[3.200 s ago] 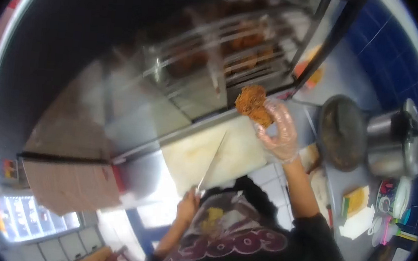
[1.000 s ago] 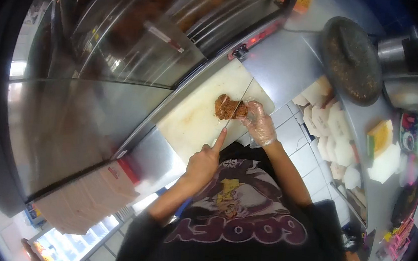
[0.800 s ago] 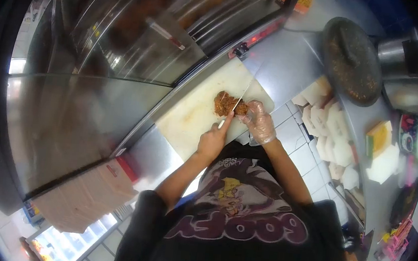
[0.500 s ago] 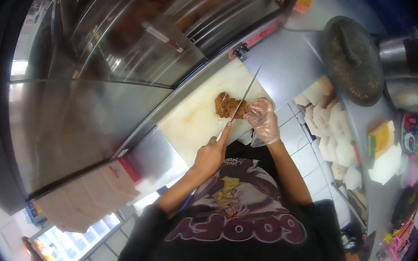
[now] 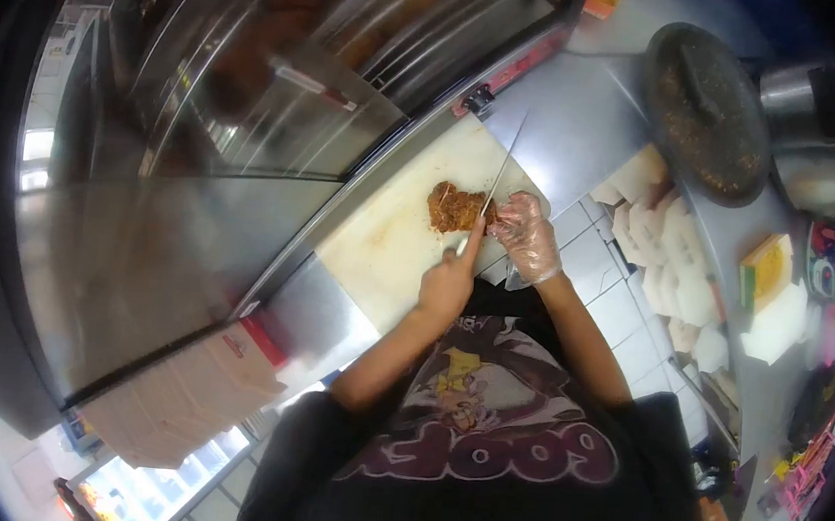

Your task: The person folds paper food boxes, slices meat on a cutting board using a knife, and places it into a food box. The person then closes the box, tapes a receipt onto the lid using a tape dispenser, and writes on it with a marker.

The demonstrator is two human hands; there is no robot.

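Note:
My left hand (image 5: 449,282), bare, is closed around the handle of a long knife (image 5: 502,171), its index finger stretched along the blade. The blade lies across the right end of a browned, crumb-coated piece of fried meat (image 5: 453,210), close to my right hand. That piece rests on a white cutting board (image 5: 379,247), with small crumbs around it. In a clear plastic glove, my right hand (image 5: 528,237) has its fingers curled against the meat's right end. Its fingertips are partly hidden.
Beyond the board on the left stands a glass-fronted display cabinet (image 5: 206,260). Folded paper bags (image 5: 184,389) sit at lower left. To the right are stacked white cartons (image 5: 669,255), an open food box (image 5: 765,279), a large dark oval lid (image 5: 708,118) and metal pots (image 5: 812,178).
My left hand and the knife have shifted right along the meat, toward my gloved hand. My right hand has stayed in nearly the same place.

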